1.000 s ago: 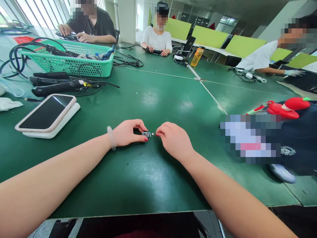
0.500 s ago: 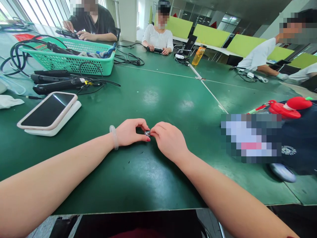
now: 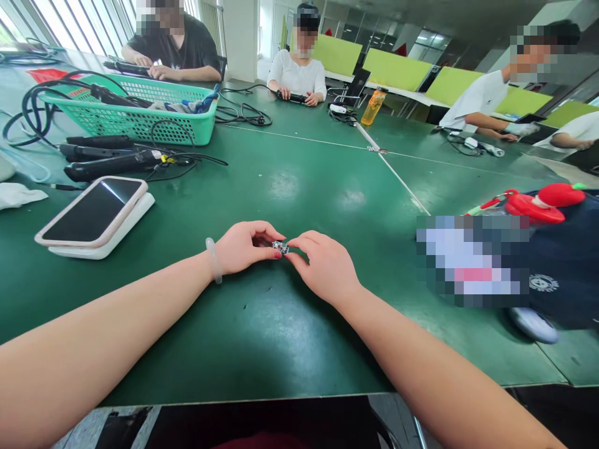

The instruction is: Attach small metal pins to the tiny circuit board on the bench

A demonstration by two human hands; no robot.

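Note:
Between my fingertips, just above the green table [image 3: 290, 343], is a small dark piece with white and metallic marks, like a tiny circuit board [image 3: 281, 247]. My left hand [image 3: 241, 248], a pale bangle [image 3: 214, 260] at its wrist, pinches the piece between thumb and forefinger from the left. From the other side, my right hand [image 3: 326, 265] has its thumb and forefinger around the right end. Those fingers stand slightly apart, with the piece between their tips. Fine detail on it is too small to read.
At left lie a phone [image 3: 93, 209] on a white box, black hair-straightener-like tools [image 3: 112, 163] with cords, and a green basket [image 3: 154, 128]. A dark bag [image 3: 556, 262] and a mouse [image 3: 533, 324] are at right. Other people sit around the table's far side.
The small board has turned so that more of its face shows. My right thumb and forefinger have spread a little. At far right, a person's gloved hand has shifted.

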